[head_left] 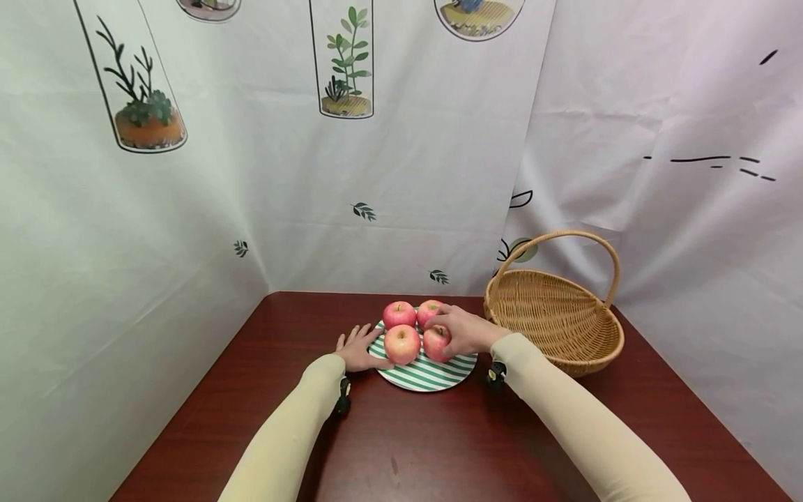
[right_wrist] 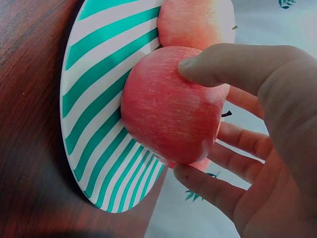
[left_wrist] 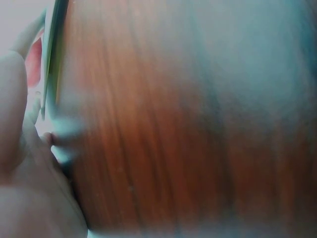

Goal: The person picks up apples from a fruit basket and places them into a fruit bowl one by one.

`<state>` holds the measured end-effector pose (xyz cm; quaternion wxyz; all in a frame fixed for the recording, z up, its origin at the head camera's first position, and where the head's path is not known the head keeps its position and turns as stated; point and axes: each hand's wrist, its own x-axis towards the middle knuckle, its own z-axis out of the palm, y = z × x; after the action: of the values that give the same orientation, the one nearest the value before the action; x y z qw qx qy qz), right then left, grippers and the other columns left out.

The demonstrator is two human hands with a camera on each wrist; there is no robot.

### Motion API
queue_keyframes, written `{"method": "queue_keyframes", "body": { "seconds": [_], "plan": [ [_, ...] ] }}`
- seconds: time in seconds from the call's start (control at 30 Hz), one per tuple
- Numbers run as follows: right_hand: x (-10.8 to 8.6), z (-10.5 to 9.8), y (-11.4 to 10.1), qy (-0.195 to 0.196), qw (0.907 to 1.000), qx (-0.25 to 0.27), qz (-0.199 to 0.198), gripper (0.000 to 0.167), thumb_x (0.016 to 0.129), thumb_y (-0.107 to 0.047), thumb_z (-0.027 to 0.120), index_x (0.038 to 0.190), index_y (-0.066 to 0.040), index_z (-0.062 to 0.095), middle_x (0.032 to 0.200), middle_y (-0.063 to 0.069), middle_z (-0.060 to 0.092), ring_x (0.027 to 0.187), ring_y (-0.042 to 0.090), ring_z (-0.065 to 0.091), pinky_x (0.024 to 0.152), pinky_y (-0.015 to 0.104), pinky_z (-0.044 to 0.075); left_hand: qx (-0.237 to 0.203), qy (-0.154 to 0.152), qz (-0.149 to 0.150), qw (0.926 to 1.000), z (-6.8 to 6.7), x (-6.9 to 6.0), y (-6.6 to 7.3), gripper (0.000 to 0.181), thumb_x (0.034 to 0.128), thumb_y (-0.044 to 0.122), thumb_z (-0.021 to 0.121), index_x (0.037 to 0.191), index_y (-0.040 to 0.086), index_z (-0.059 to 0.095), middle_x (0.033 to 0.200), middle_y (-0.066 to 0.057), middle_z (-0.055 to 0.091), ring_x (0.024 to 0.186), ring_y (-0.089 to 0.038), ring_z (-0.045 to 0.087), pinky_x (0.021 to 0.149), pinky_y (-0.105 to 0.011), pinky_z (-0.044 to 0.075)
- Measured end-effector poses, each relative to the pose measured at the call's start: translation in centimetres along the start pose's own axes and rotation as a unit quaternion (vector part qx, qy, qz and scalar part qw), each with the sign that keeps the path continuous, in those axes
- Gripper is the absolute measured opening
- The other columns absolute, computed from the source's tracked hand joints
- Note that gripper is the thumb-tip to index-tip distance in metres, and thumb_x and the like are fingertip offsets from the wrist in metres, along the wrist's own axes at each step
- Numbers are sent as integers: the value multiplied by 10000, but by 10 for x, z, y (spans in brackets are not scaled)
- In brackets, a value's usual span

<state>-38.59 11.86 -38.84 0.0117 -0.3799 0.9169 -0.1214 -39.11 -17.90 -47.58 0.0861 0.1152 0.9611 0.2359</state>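
Several red-and-yellow apples sit grouped on a round plate (head_left: pixel 419 380) with green and white stripes. My right hand (head_left: pixel 462 330) holds the near-right apple (head_left: pixel 435 344). In the right wrist view its thumb lies on one side of that apple (right_wrist: pixel 163 104) and the fingers reach round the other. That apple appears to be still on the plate (right_wrist: pixel 91 106). At the plate's left rim, my left hand (head_left: pixel 360 351) lies with fingers spread and thumb near the front-left apple (head_left: pixel 402 345). The left wrist view is blurred, showing part of this hand (left_wrist: pixel 29 168) beside the plate's edge.
A wicker basket (head_left: pixel 552 317) with a tall arched handle stands at the right rear of the dark red wooden table (head_left: pixel 401 446), tilted so its inside faces the plate. White printed cloth (head_left: pixel 414 174) hangs behind the table and along both sides.
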Motion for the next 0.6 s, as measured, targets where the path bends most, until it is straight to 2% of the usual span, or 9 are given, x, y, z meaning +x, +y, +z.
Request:
{"method": "queue_keyframes", "body": {
  "seconds": [0.27,0.5,0.6],
  "plan": [
    [-1,-1,1,4,10000,-34,-8,476,767,-238,824,1224,-256,694,1352,56,524,1197,230,503,992,416,478,74,-11,5,10000,-1,1,2,1096,719,721,736,1600,229,309,1682,-141,171,1552,-406,64,1200,-663,18],
    [-1,-6,-2,-16,9999,-60,-113,508,768,-229,806,1261,-186,689,1353,84,549,1222,271,503,1002,449,470,-14,29,119,9999,0,0,3,1075,720,699,755,1591,230,335,1675,-153,186,1548,-417,84,1191,-677,44],
    [-2,-10,-5,26,10000,-64,-10,518,803,-258,791,1298,-164,672,1394,109,537,1256,282,494,1023,452,467,-99,-10,150,9998,-1,-2,0,1078,722,687,760,1593,219,331,1675,-166,177,1546,-431,73,1187,-683,37]
  ]
}}
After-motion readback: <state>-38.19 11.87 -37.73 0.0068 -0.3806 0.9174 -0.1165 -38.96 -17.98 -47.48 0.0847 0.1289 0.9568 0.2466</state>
